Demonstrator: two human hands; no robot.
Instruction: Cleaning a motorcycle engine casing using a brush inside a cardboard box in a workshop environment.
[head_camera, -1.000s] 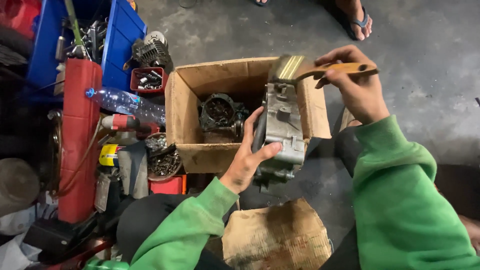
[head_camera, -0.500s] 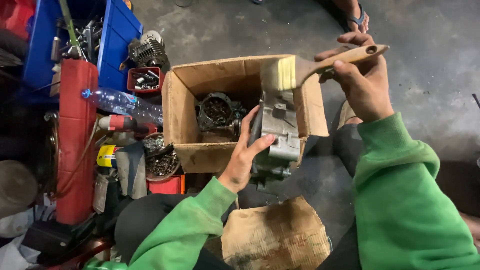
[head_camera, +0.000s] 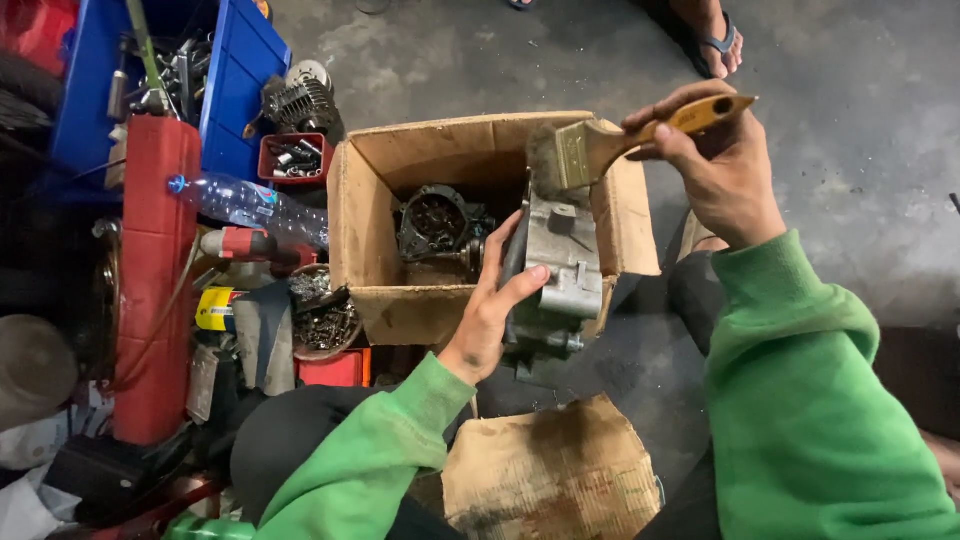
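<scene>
My left hand (head_camera: 492, 312) grips a grey metal engine casing (head_camera: 563, 270) from its left side and holds it upright over the front right corner of an open cardboard box (head_camera: 375, 220). My right hand (head_camera: 722, 175) holds a paintbrush with a wooden handle (head_camera: 620, 140). Its bristles touch the top edge of the casing. Both arms wear green sleeves. A dark round engine part (head_camera: 438, 225) lies inside the box.
A stained piece of cardboard (head_camera: 550, 475) lies on the concrete floor below the casing. To the left are a clear plastic bottle (head_camera: 250, 205), a red container (head_camera: 155, 280), blue bins with tools (head_camera: 160, 80), and small trays of bolts (head_camera: 292, 160). Another person's sandalled foot (head_camera: 715, 35) stands at the top.
My right hand has swung the brush leftwards so its bristles now meet the top of the casing. My left hand has kept its hold on the casing.
</scene>
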